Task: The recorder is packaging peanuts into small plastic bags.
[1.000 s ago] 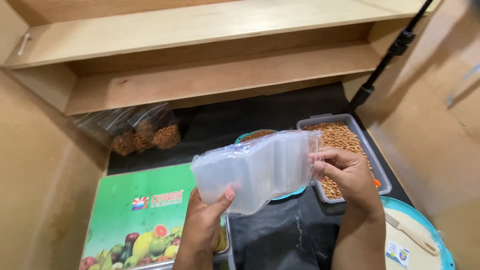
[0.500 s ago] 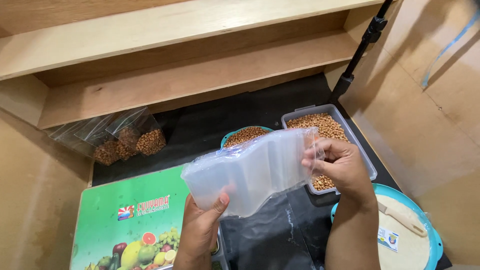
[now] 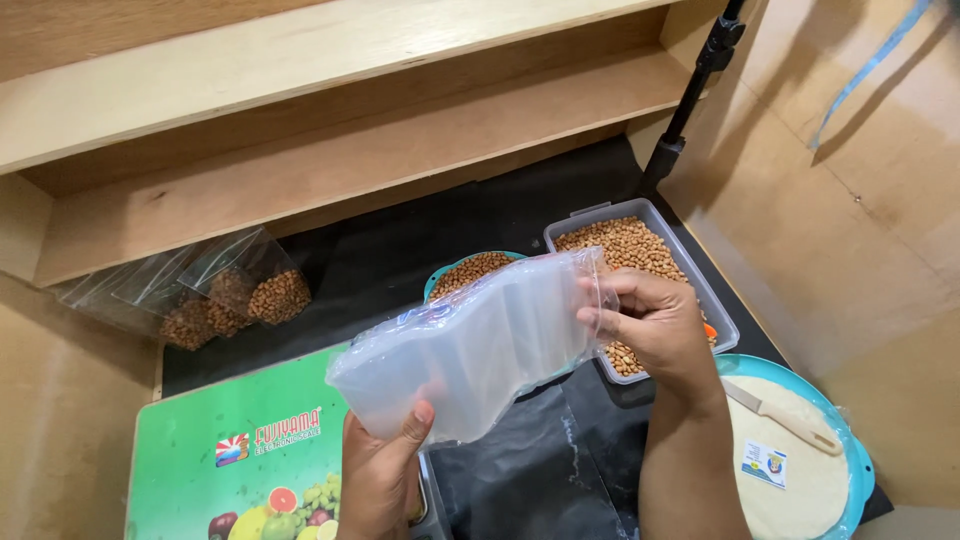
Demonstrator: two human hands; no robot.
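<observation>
The stack of clear bags [image 3: 480, 350] hides most of the teal bowl [image 3: 470, 272] and part of the peanut tray [image 3: 640, 260].

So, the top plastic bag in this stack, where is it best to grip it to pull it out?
Probably at the open end near the right hand. The stack of plastic bags lies slanted, its lower end clamped by the left hand, so only the upper right edges are loose. Come from the right and pinch one edge with thumb and forefinger.

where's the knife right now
In the head view the knife lies at the lower right on the round blue tray, just right of the right forearm and below the grey tub of peanuts.
</observation>
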